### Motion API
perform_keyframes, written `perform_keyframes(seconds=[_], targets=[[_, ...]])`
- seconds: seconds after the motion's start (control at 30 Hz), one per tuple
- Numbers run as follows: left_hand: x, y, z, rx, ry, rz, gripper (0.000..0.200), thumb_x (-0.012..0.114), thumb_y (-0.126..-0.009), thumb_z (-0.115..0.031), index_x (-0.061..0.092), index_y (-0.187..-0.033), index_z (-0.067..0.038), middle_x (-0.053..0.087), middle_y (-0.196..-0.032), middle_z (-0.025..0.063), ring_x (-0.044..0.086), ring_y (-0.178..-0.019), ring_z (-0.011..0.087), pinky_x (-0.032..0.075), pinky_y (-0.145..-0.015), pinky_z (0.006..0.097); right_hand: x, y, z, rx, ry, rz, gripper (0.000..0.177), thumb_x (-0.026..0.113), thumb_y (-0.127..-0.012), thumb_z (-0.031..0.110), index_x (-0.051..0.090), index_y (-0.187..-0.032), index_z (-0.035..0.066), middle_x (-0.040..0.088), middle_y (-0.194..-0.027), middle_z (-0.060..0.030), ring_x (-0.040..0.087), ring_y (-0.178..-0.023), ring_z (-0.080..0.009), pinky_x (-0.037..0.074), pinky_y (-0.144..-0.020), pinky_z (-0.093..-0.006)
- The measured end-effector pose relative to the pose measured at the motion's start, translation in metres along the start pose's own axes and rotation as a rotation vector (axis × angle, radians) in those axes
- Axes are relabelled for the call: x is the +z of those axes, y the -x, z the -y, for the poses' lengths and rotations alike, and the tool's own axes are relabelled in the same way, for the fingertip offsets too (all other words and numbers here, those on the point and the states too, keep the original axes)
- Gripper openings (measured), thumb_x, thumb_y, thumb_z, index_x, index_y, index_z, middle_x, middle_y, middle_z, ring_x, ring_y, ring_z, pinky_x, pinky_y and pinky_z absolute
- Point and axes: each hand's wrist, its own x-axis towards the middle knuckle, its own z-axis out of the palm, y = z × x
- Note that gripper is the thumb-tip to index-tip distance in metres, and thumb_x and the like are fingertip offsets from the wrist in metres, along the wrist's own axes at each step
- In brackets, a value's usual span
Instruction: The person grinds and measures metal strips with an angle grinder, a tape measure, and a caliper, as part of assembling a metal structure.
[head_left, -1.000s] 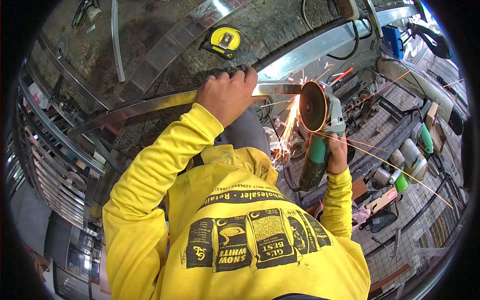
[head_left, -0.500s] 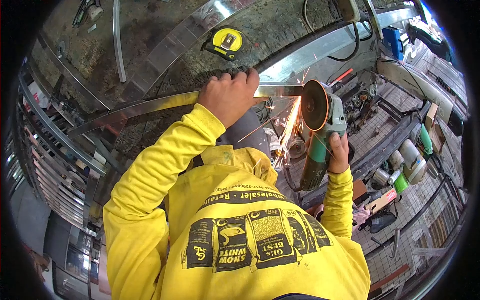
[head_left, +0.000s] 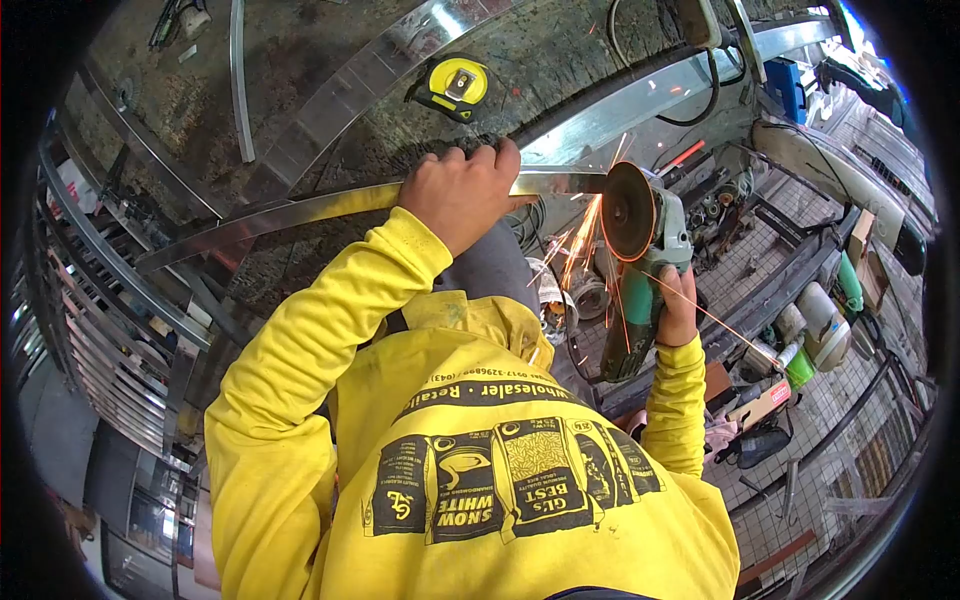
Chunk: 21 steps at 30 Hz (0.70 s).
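My left hand is wrapped over a long metal bar near its right end, at the table edge. My right hand grips the green and black body of an angle grinder. The grinder's dark disc touches the bar's right end, its rim glowing orange. Sparks fly from the contact, mostly downward, with one long streak to the lower right.
A yellow tape measure lies on the dark worktable above my left hand. Flat metal strips cross the table. A cable hangs at the upper right. A grid-floored rack on the right holds tools, a cylinder and boxes.
The sparks have changed shape, with thinner, more scattered streaks now. Both hands, the bar and the grinder stay almost in the same place.
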Motion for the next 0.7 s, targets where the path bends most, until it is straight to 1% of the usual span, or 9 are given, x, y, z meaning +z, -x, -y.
perform_keyframes(seconds=[0.07,0.13,0.3,0.4,0.5,0.53,0.63,0.67,0.7], targets=[[0.001,0.0,0.0,-0.002,0.0,0.001,0.064,0.067,-0.087,-0.057,0.059,-0.126,-0.007,0.068,-0.09,0.0068,0.071,-0.076,0.0256,0.056,-0.063,0.0397,-0.003,0.001,0.004,0.057,-0.048,0.058,0.081,0.067,-0.094,0.051,0.036,-0.15,0.001,0.056,-0.133,-0.0112,0.058,-0.114,-0.021,0.05,-0.095,-0.0348],[0.002,0.0,0.0,-0.003,-0.006,0.004,0.064,0.066,-0.087,-0.057,0.059,-0.126,-0.007,0.068,-0.089,0.0066,0.071,-0.075,0.0254,0.056,-0.062,0.0397,-0.002,0.0,0.004,0.05,-0.055,0.063,0.08,0.067,-0.094,0.051,0.037,-0.149,0.001,0.057,-0.132,-0.0111,0.059,-0.112,-0.0212,0.05,-0.094,-0.0345],[0.001,0.0,0.001,0.018,-0.018,-0.029,0.064,0.064,-0.088,-0.058,0.06,-0.125,-0.006,0.068,-0.087,0.0067,0.071,-0.073,0.0256,0.057,-0.061,0.0395,-0.005,-0.006,-0.004,-0.056,0.064,-0.023,0.074,0.064,-0.095,0.051,0.043,-0.146,0.002,0.06,-0.127,-0.0099,0.062,-0.109,-0.0226,0.051,-0.093,-0.0353],[0.002,0.0,0.001,0.01,-0.024,-0.034,0.063,0.063,-0.089,-0.058,0.06,-0.126,-0.007,0.067,-0.087,0.0058,0.069,-0.073,0.0254,0.055,-0.062,0.0394,-0.006,-0.011,-0.004,-0.043,-0.023,0.0,0.065,0.054,-0.1,0.052,0.047,-0.139,0.0,0.066,-0.117,-0.0207,0.071,-0.091,-0.0296,0.059,-0.079,-0.0399],[-0.006,0.001,-0.001,0.006,-0.016,-0.089,0.061,0.062,-0.091,-0.057,0.061,-0.128,-0.009,0.065,-0.089,0.004,0.066,-0.078,0.0247,0.051,-0.067,0.0397,-0.01,-0.011,-0.002,0.024,-0.279,0.087,0.067,0.052,-0.1,0.054,0.047,-0.14,0.0,0.066,-0.116,-0.0217,0.071,-0.089,-0.0308,0.06,-0.077,-0.0416],[-0.009,-0.001,-0.001,0.005,-0.01,-0.117,0.06,0.062,-0.091,-0.056,0.061,-0.129,-0.01,0.064,-0.091,0.0033,0.064,-0.08,0.0244,0.049,-0.068,0.0398,-0.008,-0.01,0.002,-0.025,-0.276,0.11,0.07,0.052,-0.099,0.056,0.047,-0.139,-0.001,0.066,-0.115,-0.0225,0.071,-0.087,-0.0319,0.061,-0.075,-0.0427],[-0.016,-0.002,0.002,0.05,-0.05,-0.231,0.058,0.064,-0.091,-0.054,0.062,-0.132,-0.012,0.061,-0.095,0.0024,0.059,-0.088,0.0242,0.045,-0.072,0.0399,-0.009,0.001,0.003,-0.084,-0.271,0.085,0.07,0.055,-0.099,0.054,0.045,-0.14,-0.002,0.066,-0.114,-0.0228,0.071,-0.086,-0.0323,0.061,-0.075,-0.0427],[-0.014,0.0,0.003,0.055,-0.061,-0.195,0.056,0.065,-0.091,-0.053,0.061,-0.129,-0.012,0.059,-0.098,0.0027,0.056,-0.093,0.0248,0.045,-0.074,0.0403,-0.014,0.003,0.0,-0.08,-0.246,0.082,0.072,0.058,-0.097,0.053,0.044,-0.142,-0.001,0.065,-0.118,-0.0202,0.069,-0.093,-0.0299,0.059,-0.081,-0.0412],[-0.014,0.0,0.004,0.042,-0.032,-0.169,0.056,0.065,-0.091,-0.053,0.06,-0.128,-0.012,0.06,-0.098,0.0037,0.058,-0.092,0.0257,0.046,-0.074,0.041,-0.019,0.005,-0.007,-0.076,-0.222,0.08,0.074,0.061,-0.096,0.053,0.043,-0.144,-0.001,0.064,-0.122,-0.0176,0.067,-0.1,-0.0276,0.056,-0.086,-0.0397]])
